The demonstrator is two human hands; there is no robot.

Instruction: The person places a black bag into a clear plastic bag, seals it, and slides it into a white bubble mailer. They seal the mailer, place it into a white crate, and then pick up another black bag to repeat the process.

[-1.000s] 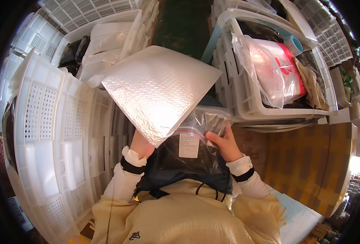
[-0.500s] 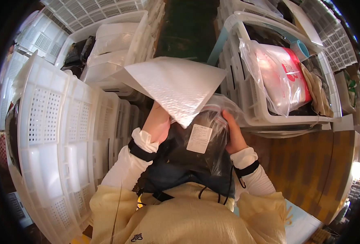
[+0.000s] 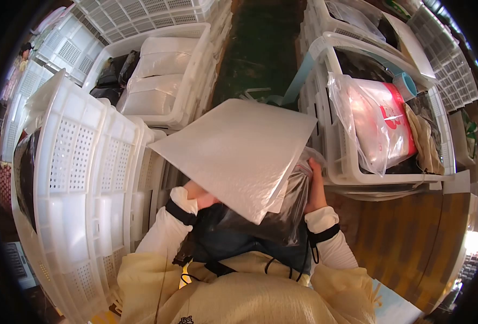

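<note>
A white bubble-textured sheet [image 3: 239, 156], perhaps a padded mailer, lies tilted over my lap and hides much of what is beneath. My left hand [image 3: 200, 195] reaches under its left edge and holds it up, fingers mostly hidden. On the other side my right hand [image 3: 315, 189] grips the edge of a clear plastic bag [image 3: 288, 216] holding something dark. The bag rests against my lap, its upper left part covered by the sheet. A label on the bag is almost wholly covered.
Stacked white perforated crates [image 3: 71, 156] stand close on my left. A left-hand crate [image 3: 193, 70] holds white and black packages. The right crate [image 3: 352, 175] holds a red-and-white bagged package [image 3: 382, 121] and a blue tape roll [image 3: 405, 86]. A brown taped carton [image 3: 401, 232] stands below it.
The white sheet has come down and turned flatter, now covering the bag's label and opening. My left hand has moved lower and left; my right hand keeps hold of the bag.
</note>
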